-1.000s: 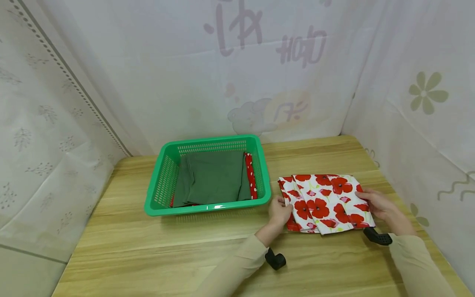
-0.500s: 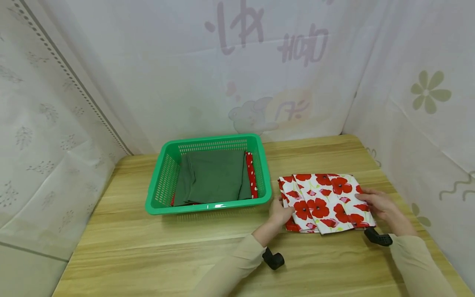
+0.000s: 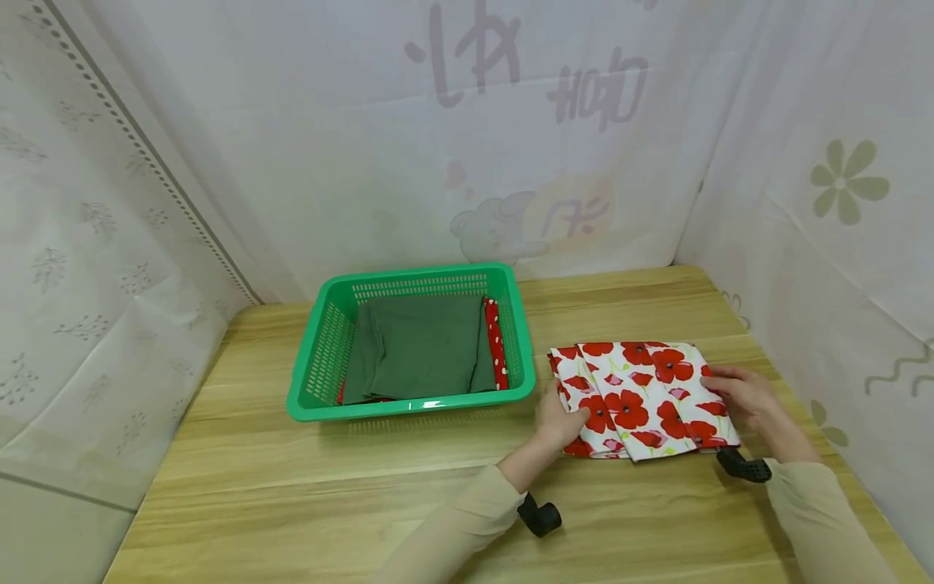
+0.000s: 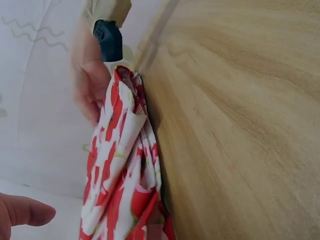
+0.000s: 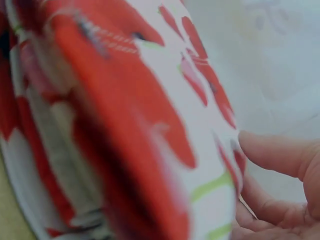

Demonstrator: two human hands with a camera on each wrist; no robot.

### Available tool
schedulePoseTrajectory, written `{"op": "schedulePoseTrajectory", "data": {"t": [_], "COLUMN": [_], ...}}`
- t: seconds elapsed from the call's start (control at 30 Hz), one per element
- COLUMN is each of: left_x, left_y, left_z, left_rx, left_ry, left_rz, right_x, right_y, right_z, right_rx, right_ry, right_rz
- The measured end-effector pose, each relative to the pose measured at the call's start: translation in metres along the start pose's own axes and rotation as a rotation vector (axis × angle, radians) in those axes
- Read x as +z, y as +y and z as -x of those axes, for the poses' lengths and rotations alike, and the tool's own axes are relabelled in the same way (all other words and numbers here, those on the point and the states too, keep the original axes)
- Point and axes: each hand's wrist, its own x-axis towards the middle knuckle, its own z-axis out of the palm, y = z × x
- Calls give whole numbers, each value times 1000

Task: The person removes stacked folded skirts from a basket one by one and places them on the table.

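A folded white cloth (image 3: pixel 635 397) printed with red poppies lies on the right part of the table, its layers stacked flat. At its left edge is my left hand (image 3: pixel 560 418), thumb reaching over the top. In the left wrist view that thumb (image 4: pixel 32 211) stands apart from the cloth's upper face; the other fingers are hidden. My right hand (image 3: pixel 746 399) holds the right edge. Its thumb (image 5: pixel 270 150) touches the top face in the right wrist view, while the fingers curl at the edge below. Stitching shows on the fabric there.
Left of the cloth stands a green plastic basket (image 3: pixel 518 341). It holds a folded dark green cloth (image 3: pixel 430 349) over red fabric with white dots (image 3: pixel 495 345). White printed curtains (image 3: pixel 365 162) enclose the wooden table (image 3: pixel 306 495) at the back and sides.
My left hand has shifted slightly right, its thumb now farther over the cloth's left edge. The right hand and the cloth stay almost where they were.
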Motion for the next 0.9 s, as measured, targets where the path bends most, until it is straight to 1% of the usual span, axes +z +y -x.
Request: {"op": "schedulePoseTrajectory", "data": {"t": [0.1,0.17,0.2,0.27,0.4,0.47,0.53,0.57,0.6,0.63,0.73,0.8,0.83,0.9], "left_x": [0,0,0,0,-1,-2,-3,-4,-5,-6,-9,-10,-11,-13], "left_y": [3,6,7,9,13,16,18,19,21,22,27,31,33,37], "left_z": [2,3,4,4,6,6,8,9,10,11,15,16,17,19], "left_rx": [76,105,118,128,108,101,95,98,100,104,128,139,140,148], "left_ry": [22,23,20,10,-30,-49,-69,-80,-92,-105,-146,-169,-176,-186], "left_rz": [-47,-46,-38,-10,82,129,166,185,206,221,264,279,283,287], "right_x": [0,-1,-1,-2,-2,-3,-5,-5,-6,-5,0,6,9,14], "right_y": [-4,-6,-8,-11,-16,-15,-13,-12,-13,-14,-29,-42,-48,-59], "right_z": [1,2,3,5,5,1,-4,-6,-7,-8,1,10,14,21], "right_rx": [-64,-99,-99,-114,-114,-115,-123,-128,-143,-148,-203,-221,-222,-228], "right_ry": [39,45,54,56,91,80,49,24,-8,-24,-100,-130,-138,-161], "right_rz": [-31,-68,-114,-136,-117,-110,-187,-238,-262,-304,-334,-329,-356,-363]}}
